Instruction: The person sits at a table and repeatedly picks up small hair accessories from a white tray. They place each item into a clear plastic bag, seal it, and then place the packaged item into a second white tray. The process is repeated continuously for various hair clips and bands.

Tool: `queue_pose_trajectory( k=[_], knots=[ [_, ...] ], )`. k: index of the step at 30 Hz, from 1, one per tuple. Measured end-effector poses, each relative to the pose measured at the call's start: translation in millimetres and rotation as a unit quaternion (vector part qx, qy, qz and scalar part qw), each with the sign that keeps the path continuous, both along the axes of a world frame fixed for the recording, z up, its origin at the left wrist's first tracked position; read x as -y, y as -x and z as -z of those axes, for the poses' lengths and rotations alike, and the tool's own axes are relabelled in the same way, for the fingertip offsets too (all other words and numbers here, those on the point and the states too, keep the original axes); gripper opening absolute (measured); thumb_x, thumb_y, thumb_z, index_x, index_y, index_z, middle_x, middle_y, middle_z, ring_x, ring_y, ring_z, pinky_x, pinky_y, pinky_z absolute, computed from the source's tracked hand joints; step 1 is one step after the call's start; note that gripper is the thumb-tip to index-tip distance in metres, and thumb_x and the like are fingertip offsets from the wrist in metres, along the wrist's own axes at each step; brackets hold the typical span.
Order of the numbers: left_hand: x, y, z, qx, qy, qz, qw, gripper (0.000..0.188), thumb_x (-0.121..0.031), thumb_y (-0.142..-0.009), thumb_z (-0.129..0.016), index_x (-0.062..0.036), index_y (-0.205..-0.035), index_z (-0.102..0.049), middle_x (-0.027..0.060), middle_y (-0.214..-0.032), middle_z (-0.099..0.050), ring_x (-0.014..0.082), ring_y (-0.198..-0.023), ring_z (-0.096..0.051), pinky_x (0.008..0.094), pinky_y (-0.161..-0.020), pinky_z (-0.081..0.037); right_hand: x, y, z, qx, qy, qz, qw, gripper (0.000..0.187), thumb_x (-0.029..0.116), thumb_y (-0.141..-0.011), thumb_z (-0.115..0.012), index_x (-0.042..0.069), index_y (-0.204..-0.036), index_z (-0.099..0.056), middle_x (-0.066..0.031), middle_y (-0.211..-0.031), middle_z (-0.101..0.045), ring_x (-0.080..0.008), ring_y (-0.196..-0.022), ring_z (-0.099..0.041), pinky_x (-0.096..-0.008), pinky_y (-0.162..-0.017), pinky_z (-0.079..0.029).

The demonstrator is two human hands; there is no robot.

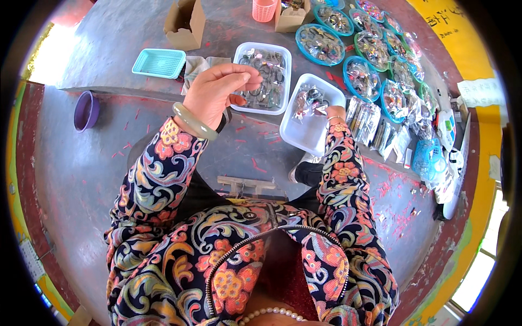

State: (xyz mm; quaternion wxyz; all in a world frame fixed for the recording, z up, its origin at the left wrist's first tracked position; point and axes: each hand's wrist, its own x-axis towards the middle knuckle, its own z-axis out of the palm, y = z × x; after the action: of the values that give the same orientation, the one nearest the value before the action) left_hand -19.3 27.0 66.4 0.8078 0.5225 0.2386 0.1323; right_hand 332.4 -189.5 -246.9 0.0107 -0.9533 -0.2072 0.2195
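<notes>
We hold our left hand (215,89) raised just left of the first white tray (262,77), fingers pinched on something too small to identify. Right of that tray, our right hand (331,114) rests at the second white tray (311,115); its fingers are hidden. A loose pinch could drop the piece among the tray's packets. Count: two white trays, one teal basket (159,63), one purple bowl (86,111).

Two trays side by side: near tray (308,129) just right of far tray (263,77); small basket (159,63) well left, bowl (86,111) further left.
</notes>
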Motion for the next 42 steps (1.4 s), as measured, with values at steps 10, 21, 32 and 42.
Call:
queue_pose_trajectory(
  k=[10,21,32,42],
  knots=[
    [10,-8,15,-0.067,-0.047,0.055,0.995,0.022,-0.016,-0.085,-0.052,-0.0025,-0.101,-0.057,0.0058,-0.096,-0.061,0.0122,-0.089,-0.058,0.0216,-0.060,-0.044,-14,63,-174,-0.367,-0.515,0.227,0.740,0.008,0.010,-0.074,-0.061,0.004,-0.080,-0.059,-0.0050,-0.075,-0.060,-0.0114,-0.062,-0.058,-0.0219,-0.045,-0.041],
    [29,-23,39,-0.089,0.016,0.025,0.996,0.020,-0.022,-0.082,-0.060,-0.0077,-0.095,-0.059,-0.0017,-0.084,-0.059,0.0057,-0.074,-0.053,0.0215,-0.057,-0.043,-64,214,-242,-0.541,-0.597,0.145,0.574,0.012,0.005,-0.080,-0.057,0.003,-0.091,-0.055,-0.0064,-0.082,-0.062,-0.0171,-0.070,-0.063,-0.0217,-0.049,-0.043],
    [32,-22,38,-0.108,0.001,0.047,0.993,0.021,-0.018,-0.079,-0.063,0.0004,-0.089,-0.060,0.0015,-0.080,-0.059,0.0066,-0.062,-0.052,0.0191,-0.050,-0.043,-61,201,-253,-0.444,-0.599,0.044,0.665,0.018,0.013,-0.075,-0.066,0.004,-0.090,-0.061,0.0021,-0.082,-0.060,-0.0055,-0.070,-0.050,-0.0193,-0.061,-0.037],
    [32,-21,47,-0.116,-0.032,0.089,0.989,0.018,-0.013,-0.077,-0.063,0.0022,-0.086,-0.061,0.0047,-0.076,-0.060,0.0086,-0.062,-0.055,0.0198,-0.051,-0.045,-61,206,-243,-0.511,-0.585,0.037,0.629,0.008,0.006,-0.075,-0.064,0.004,-0.083,-0.062,0.0014,-0.075,-0.059,-0.0057,-0.067,-0.051,-0.0195,-0.061,-0.038]
  ],
)
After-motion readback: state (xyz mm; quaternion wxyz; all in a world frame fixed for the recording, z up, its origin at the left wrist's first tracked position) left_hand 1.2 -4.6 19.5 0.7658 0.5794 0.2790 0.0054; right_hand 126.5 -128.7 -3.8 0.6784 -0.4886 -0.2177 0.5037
